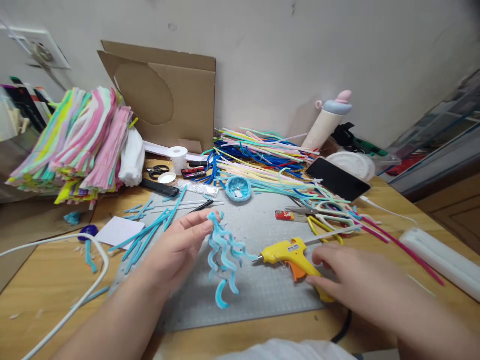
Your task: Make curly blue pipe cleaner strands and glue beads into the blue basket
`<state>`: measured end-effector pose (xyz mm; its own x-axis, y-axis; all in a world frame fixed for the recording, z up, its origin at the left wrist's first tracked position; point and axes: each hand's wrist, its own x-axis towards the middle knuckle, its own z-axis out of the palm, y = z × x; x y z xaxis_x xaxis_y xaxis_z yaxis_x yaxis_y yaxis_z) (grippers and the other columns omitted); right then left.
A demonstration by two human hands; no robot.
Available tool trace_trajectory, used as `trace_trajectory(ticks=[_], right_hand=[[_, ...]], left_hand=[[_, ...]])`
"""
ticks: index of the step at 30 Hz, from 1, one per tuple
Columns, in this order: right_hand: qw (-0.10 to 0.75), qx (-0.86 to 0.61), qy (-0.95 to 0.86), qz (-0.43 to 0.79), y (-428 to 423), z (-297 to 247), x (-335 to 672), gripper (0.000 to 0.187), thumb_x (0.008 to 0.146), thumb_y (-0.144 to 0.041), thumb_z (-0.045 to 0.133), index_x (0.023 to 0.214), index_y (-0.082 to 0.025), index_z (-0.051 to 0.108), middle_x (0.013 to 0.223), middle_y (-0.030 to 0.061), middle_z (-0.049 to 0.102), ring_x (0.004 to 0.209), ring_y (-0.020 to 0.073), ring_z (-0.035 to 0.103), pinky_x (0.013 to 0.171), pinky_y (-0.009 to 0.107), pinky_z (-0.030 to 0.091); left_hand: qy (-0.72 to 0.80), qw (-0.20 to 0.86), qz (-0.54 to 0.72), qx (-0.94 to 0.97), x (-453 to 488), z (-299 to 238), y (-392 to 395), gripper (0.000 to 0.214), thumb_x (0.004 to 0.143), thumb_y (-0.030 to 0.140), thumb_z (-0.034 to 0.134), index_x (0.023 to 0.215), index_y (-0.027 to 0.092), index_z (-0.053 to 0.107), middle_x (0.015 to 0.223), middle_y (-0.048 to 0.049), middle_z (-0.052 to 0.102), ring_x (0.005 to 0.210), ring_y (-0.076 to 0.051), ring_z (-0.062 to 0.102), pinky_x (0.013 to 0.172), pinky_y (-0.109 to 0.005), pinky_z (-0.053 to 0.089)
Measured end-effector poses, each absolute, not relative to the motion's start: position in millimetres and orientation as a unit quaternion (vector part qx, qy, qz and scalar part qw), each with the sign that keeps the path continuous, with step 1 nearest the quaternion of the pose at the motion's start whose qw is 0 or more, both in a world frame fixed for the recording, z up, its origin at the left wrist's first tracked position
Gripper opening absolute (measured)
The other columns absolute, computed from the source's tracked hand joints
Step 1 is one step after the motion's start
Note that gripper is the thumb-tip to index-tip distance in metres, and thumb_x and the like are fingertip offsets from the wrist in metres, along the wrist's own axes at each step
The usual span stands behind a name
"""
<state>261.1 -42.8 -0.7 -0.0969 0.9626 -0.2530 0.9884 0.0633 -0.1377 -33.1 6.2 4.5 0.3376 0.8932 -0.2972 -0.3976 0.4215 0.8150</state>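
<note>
My left hand [179,246] pinches a bundle of curled light-blue pipe cleaners [224,255] at its top, holding it above a grey cutting mat [247,295]. My right hand [350,275] rests on the handle of a yellow glue gun [290,254] that lies on the mat, nozzle pointing left toward the bundle. The fingers curl over the orange trigger area. A small round blue pipe-cleaner piece [239,188] sits at the back of the mat.
Loose blue pipe-cleaner pieces [146,232] lie left of the mat. A heap of coloured pipe cleaners [262,155], scissors [322,217], a black phone [337,179], a bottle [328,122] and cardboard [165,95] stand behind. Pastel bundles [82,140] are stacked at the left. A white cable [86,280] crosses the wooden table.
</note>
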Motion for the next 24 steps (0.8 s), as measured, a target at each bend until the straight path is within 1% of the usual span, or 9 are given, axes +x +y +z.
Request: trace_trajectory(ticks=[2,5,9,11,13,18,19,21,24], right_hand=[[0.006,0.671,0.72,-0.179,-49,-14,258,0.015,0.073,-0.035,0.066,0.084,-0.024,0.066,0.086,0.007,0.073,0.072,0.0261,0.066,0.055,0.03,0.038],[-0.055,0.685,0.691,-0.224,-53,-24,252,0.012,0.077,-0.024,0.055,0.086,-0.022,0.063,0.086,0.0068,0.071,0.075,0.025,0.066,0.06,0.031,0.042],[-0.185,0.681,0.639,-0.307,-55,-22,252,0.021,0.074,-0.021,0.054,0.094,-0.021,0.059,0.094,0.007,0.069,0.084,0.0251,0.064,0.071,0.034,0.047],[-0.254,0.676,0.587,-0.367,-56,-18,255,0.02,0.073,-0.023,0.056,0.093,-0.021,0.058,0.089,0.006,0.067,0.08,0.0239,0.062,0.069,0.034,0.047],[-0.317,0.644,0.527,-0.454,-56,-13,257,0.016,0.072,-0.028,0.06,0.086,-0.021,0.058,0.075,0.0035,0.063,0.068,0.0208,0.058,0.061,0.032,0.045],[-0.442,0.429,0.407,-0.674,-51,-1,250,0.029,0.074,-0.05,0.063,0.078,-0.022,0.062,0.063,-0.0027,0.047,0.046,0.01,0.041,0.048,0.028,0.038],[-0.449,0.414,0.395,-0.687,-49,0,246,0.029,0.075,-0.05,0.063,0.076,-0.021,0.063,0.062,-0.003,0.046,0.044,0.0091,0.041,0.047,0.028,0.038],[-0.453,0.433,0.39,-0.674,-46,0,237,0.025,0.078,-0.045,0.065,0.078,-0.02,0.065,0.065,-0.0005,0.054,0.048,0.0104,0.05,0.047,0.026,0.041],[-0.442,0.521,0.445,-0.579,-43,-3,223,0.025,0.077,-0.041,0.069,0.089,-0.019,0.067,0.08,0.0058,0.068,0.06,0.0151,0.061,0.046,0.024,0.046]], left_hand=[[0.378,0.76,0.417,0.323,-34,5,5,0.023,0.065,0.028,0.08,0.082,0.016,0.07,0.068,-0.0005,0.063,0.059,-0.012,0.056,0.059,-0.024,0.045],[0.372,0.765,0.408,0.331,-40,10,7,0.021,0.065,0.026,0.08,0.081,0.016,0.071,0.075,-0.0024,0.065,0.063,-0.014,0.058,0.06,-0.025,0.046],[0.356,0.75,0.439,0.343,-53,19,12,0.02,0.067,0.027,0.078,0.084,0.018,0.072,0.075,-0.0016,0.066,0.061,-0.013,0.056,0.056,-0.024,0.045],[0.347,0.752,0.442,0.345,-54,19,13,0.019,0.069,0.027,0.077,0.085,0.018,0.072,0.076,-0.0018,0.065,0.061,-0.013,0.056,0.056,-0.024,0.044],[0.343,0.763,0.421,0.351,-52,16,12,0.019,0.069,0.027,0.076,0.085,0.017,0.072,0.077,-0.0021,0.065,0.061,-0.013,0.056,0.057,-0.025,0.045],[0.347,0.775,0.389,0.356,-40,7,5,0.018,0.067,0.022,0.078,0.082,0.014,0.073,0.084,-0.0034,0.066,0.069,-0.013,0.057,0.064,-0.024,0.045],[0.348,0.775,0.39,0.355,-39,7,5,0.017,0.067,0.022,0.078,0.082,0.014,0.073,0.085,-0.0035,0.066,0.069,-0.013,0.057,0.064,-0.023,0.045],[0.35,0.776,0.391,0.35,-38,7,4,0.016,0.067,0.022,0.078,0.08,0.015,0.073,0.085,-0.0033,0.066,0.067,-0.013,0.057,0.063,-0.024,0.044],[0.366,0.773,0.392,0.339,-38,8,5,0.017,0.066,0.021,0.078,0.081,0.016,0.072,0.082,-0.0023,0.067,0.064,-0.013,0.057,0.063,-0.025,0.043]])
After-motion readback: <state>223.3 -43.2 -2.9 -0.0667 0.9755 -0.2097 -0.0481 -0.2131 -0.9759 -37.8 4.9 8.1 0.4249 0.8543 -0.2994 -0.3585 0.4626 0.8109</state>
